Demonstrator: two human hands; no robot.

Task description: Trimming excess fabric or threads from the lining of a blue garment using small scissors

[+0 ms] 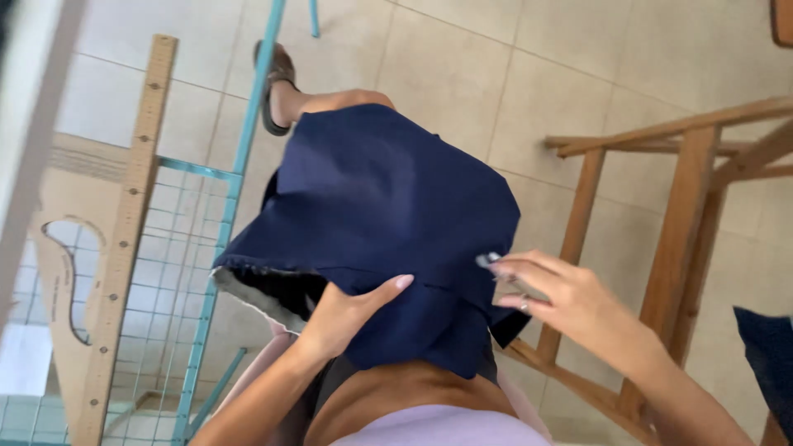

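there, seated, the person had a piece of navy blue cloth (388, 215) draped over the lap and knee, and both hands were busy at its near edge. the left hand (347, 318) was closed on the fabric from below, thumb laid flat on top and fingers tucked under a fold, seemingly to keep the cloth taut and steady so the other hand could work on it. the right hand (549, 297) came in from the side, its fingertips drawn together in a pinch on something small and pale (487, 259) at the cloth's edge; it was too blurred to name, perhaps a pin or clip. at the left of the cloth a raw edge hung open, showing a darker, greyish underside (264, 293).

beyond the knee a foot in a brown sandal (275, 87) rested on the beige tiled floor (462, 74). to the person's left stood a turquoise metal frame with a wire grid (178, 272), and against it leaned a long wooden ruler (128, 223) and a curved wooden pattern template (62, 272), propped upright within reach. the grid seemed to serve as a rack for those tools; nothing else could be made out in it. to the right stood a bare wooden frame (677, 223), likely a stand or stool, holding nothing, and another scrap of dark blue fabric (764, 355) showed at the far right edge.
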